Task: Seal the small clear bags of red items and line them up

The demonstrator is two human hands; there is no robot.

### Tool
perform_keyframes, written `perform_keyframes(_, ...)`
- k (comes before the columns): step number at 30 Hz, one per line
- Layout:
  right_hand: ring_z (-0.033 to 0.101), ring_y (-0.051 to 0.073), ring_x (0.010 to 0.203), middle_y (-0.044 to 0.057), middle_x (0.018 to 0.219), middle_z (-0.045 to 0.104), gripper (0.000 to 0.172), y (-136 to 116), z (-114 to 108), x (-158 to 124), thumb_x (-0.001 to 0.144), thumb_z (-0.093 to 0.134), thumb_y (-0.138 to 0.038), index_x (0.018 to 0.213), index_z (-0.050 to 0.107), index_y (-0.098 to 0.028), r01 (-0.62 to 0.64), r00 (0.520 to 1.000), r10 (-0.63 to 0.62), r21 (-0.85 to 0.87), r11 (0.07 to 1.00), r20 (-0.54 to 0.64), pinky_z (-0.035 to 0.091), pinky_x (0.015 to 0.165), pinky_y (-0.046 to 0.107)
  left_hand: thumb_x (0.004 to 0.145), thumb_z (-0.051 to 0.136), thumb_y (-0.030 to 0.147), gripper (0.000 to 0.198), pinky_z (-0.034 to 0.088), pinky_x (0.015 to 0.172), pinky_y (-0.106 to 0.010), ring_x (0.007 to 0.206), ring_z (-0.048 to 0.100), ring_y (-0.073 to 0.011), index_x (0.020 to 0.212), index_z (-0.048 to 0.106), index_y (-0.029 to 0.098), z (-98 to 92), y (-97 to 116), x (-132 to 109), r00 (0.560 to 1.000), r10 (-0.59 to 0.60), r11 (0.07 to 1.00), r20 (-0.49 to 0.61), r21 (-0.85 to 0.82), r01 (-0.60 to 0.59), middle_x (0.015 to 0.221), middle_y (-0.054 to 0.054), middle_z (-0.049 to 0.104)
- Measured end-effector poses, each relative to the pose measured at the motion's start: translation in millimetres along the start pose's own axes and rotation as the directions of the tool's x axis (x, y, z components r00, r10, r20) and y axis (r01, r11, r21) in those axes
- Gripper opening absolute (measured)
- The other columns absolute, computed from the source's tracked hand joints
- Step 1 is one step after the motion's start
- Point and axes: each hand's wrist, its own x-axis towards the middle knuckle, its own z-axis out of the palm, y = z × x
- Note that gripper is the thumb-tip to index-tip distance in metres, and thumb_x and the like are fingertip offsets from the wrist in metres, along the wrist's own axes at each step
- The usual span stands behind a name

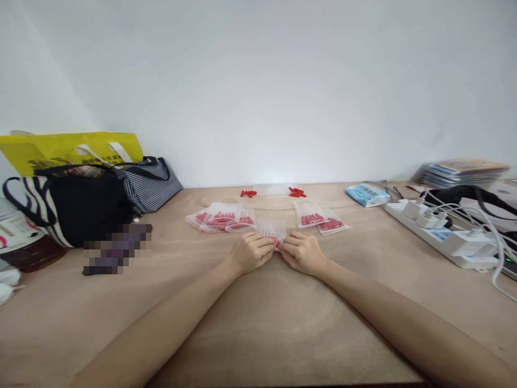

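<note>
Between my two hands lies a small clear plastic bag (270, 228) with red pieces and thin pale sticks inside. My left hand (251, 253) pinches its near left corner, fingers closed. On the near right corner, my right hand (302, 252) is closed in the same way. Just beyond, to the left, several filled bags (220, 216) overlap in a pile. Two or more similar bags (319, 217) lie to the right. Farther back are loose red pieces (249, 193), a second small heap of red pieces (297, 192), and flat clear bags (278, 189) between them.
On the left stand a yellow bag (121, 143), a black bag (92, 205) and a striped bag (151, 186). To the right are a blue packet (367, 195), a white power strip (444, 237) with plugs and cables, and stacked booklets (464, 172). A white wall (274, 97) closes the back.
</note>
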Motion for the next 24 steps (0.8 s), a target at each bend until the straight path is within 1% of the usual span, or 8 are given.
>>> perform_keyframes(3, 0.045, 0.011, 0.065, -0.001, 0.066, 0.059, 0.014, 0, -1, 0, 0.079, 0.047, -0.017, 0.071, 0.060, -0.019, 0.011, 1.000, -0.011, -0.002, 1.000, -0.010, 0.028, 0.055, 0.024, 0.079, 0.049, 0.017, 0.012, 0.044, 0.058, -0.023, 0.066, 0.059, -0.0108, 0.078, 0.061, 0.017, -0.8, 0, 0, 1.000, 0.000, 1.000, 0.000, 0.002, 0.000, 0.080, 0.000, 0.067)
perform_keyframes(7, 0.045, 0.011, 0.064, -0.001, 0.064, 0.058, 0.014, 2, -2, -1, 0.079, 0.047, -0.018, 0.073, 0.060, -0.019, 0.006, 1.000, -0.006, 0.004, 1.000, 0.007, 0.027, 0.054, 0.024, 0.078, 0.050, 0.015, 0.009, 0.046, 0.062, -0.024, 0.069, 0.059, -0.0116, 0.078, 0.059, 0.017, -2.6, -1, 0, 0.999, -0.007, 1.000, -0.032, -0.016, 0.007, 0.081, -0.001, 0.066)
perform_keyframes(10, 0.044, 0.011, 0.063, -0.001, 0.061, 0.057, 0.017, 6, -4, -3, 0.081, 0.045, -0.018, 0.071, 0.059, -0.019, -0.017, 1.000, 0.016, 0.007, 1.000, 0.019, 0.026, 0.054, 0.024, 0.078, 0.050, 0.014, 0.008, 0.047, 0.063, -0.025, 0.068, 0.058, -0.0118, 0.077, 0.058, 0.016, -5.9, -3, -1, 0.999, 0.005, 1.000, -0.047, -0.010, -0.005, 0.077, -0.002, 0.065)
perform_keyframes(13, 0.046, 0.010, 0.063, 0.000, 0.063, 0.057, 0.020, 9, -6, -6, 0.083, 0.043, -0.019, 0.070, 0.058, -0.018, -0.049, 0.999, 0.049, 0.018, 0.999, 0.018, 0.026, 0.054, 0.023, 0.078, 0.050, 0.013, 0.007, 0.048, 0.064, -0.025, 0.069, 0.058, -0.0122, 0.078, 0.057, 0.015, -10.3, -8, -4, 0.998, 0.013, 1.000, -0.066, 0.019, -0.012, 0.075, -0.003, 0.064)
perform_keyframes(17, 0.049, 0.009, 0.061, 0.000, 0.066, 0.058, 0.020, 15, -7, -11, 0.084, 0.041, -0.021, 0.074, 0.058, -0.018, -0.099, 0.995, 0.098, 0.026, 0.995, 0.026, 0.025, 0.052, 0.022, 0.078, 0.050, 0.012, 0.006, 0.048, 0.066, -0.026, 0.070, 0.057, -0.0130, 0.078, 0.056, 0.015, -15.7, -14, -10, 0.997, 0.012, 0.999, -0.075, 0.037, -0.009, 0.075, -0.003, 0.062)
perform_keyframes(20, 0.050, 0.009, 0.061, 0.000, 0.070, 0.058, 0.019, 17, -6, -12, 0.085, 0.040, -0.021, 0.077, 0.056, -0.018, -0.126, 0.990, 0.125, 0.013, 0.992, 0.060, 0.025, 0.050, 0.021, 0.079, 0.048, 0.012, 0.009, 0.047, 0.063, -0.025, 0.066, 0.056, -0.0124, 0.075, 0.055, 0.015, -17.7, -16, -12, 0.998, -0.021, 0.999, -0.061, 0.032, 0.023, 0.071, -0.003, 0.061)
perform_keyframes(24, 0.051, 0.009, 0.059, 0.002, 0.076, 0.058, 0.018, 15, -3, -12, 0.084, 0.036, -0.018, 0.076, 0.052, -0.018, -0.157, 0.981, 0.156, 0.003, 0.988, 0.111, 0.026, 0.047, 0.021, 0.084, 0.041, 0.012, 0.021, 0.043, 0.052, -0.022, 0.055, 0.052, -0.0106, 0.070, 0.056, 0.014, -18.7, -14, -14, 0.996, -0.090, 0.996, -0.011, 0.022, 0.090, 0.061, -0.002, 0.057)
